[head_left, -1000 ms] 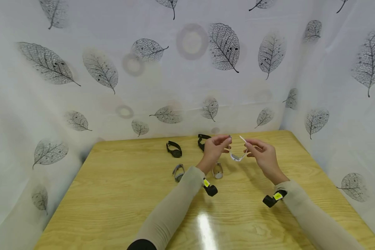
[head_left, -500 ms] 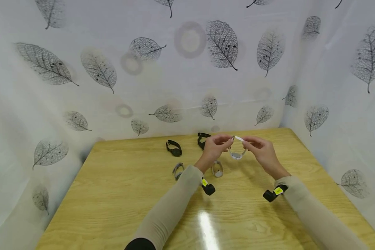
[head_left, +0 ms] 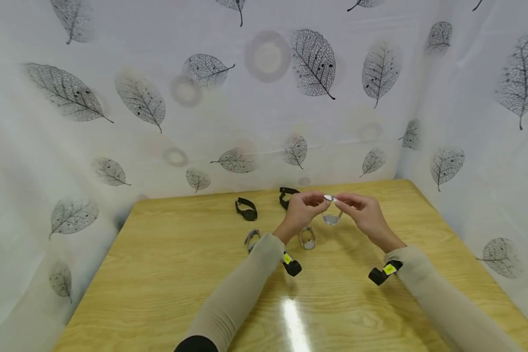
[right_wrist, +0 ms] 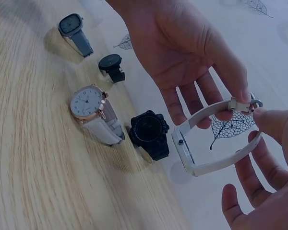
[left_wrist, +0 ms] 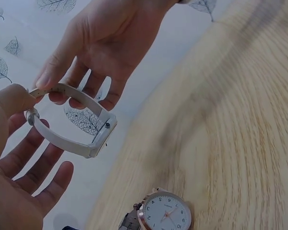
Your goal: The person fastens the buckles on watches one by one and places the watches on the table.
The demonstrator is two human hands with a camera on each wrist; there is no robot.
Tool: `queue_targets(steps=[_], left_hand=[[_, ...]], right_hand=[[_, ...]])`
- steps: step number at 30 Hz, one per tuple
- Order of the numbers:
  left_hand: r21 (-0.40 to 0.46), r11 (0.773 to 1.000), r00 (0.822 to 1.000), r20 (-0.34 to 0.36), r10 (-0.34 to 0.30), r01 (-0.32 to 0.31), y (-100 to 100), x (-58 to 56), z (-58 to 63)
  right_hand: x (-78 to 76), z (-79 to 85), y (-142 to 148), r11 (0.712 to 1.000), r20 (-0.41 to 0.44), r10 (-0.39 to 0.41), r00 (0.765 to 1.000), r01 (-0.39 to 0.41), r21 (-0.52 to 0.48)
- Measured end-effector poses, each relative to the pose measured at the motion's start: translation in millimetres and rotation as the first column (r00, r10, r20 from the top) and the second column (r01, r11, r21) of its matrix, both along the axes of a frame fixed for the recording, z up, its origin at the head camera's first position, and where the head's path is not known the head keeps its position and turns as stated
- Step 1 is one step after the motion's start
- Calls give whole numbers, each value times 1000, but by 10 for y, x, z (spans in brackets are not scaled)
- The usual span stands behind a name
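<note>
A white wristwatch (head_left: 331,219) is held up over the table, its strap bent into a loop with the case hanging lowest. My left hand (head_left: 302,212) pinches the strap end with the silver buckle (right_wrist: 254,104) between thumb and forefinger. From the other side my right hand (head_left: 364,215) pinches the opposite strap end. Both strap ends meet at the fingertips, where the buckle is partly covered. In the left wrist view the watch case (left_wrist: 104,135) shows edge-on, with a small crown on its side. The other fingers of both hands spread loosely behind the strap.
On the wooden table (head_left: 180,283) lie a rose-gold watch with a white dial (right_wrist: 88,101), a chunky black watch (right_wrist: 150,129), a slimmer black watch (head_left: 247,214) and a grey square watch (right_wrist: 71,24). A leaf-print curtain (head_left: 264,112) surrounds the back and sides.
The two strap ends, apart a second ago, have come together at the buckle. The right hand has moved left towards the left hand. The other watches lie where they were.
</note>
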State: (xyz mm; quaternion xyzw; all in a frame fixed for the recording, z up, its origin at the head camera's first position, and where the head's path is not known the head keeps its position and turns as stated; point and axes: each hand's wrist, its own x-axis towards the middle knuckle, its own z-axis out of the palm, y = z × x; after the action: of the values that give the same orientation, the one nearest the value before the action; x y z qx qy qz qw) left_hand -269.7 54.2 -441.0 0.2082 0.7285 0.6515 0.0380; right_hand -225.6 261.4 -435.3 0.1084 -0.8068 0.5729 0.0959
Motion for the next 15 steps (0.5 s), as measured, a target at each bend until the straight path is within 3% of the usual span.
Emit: queue_targets(steps=[6,15], left_hand=[[24,1000,1000,-7,0,0,4,-2,-54],[85,996,998,44,-34,30,20,-18,-85]], right_hand=[[29,-29,-62,999,-32,-40,999,38,-38],[20,-45,-97,998,-59,-36,998,33,-53]])
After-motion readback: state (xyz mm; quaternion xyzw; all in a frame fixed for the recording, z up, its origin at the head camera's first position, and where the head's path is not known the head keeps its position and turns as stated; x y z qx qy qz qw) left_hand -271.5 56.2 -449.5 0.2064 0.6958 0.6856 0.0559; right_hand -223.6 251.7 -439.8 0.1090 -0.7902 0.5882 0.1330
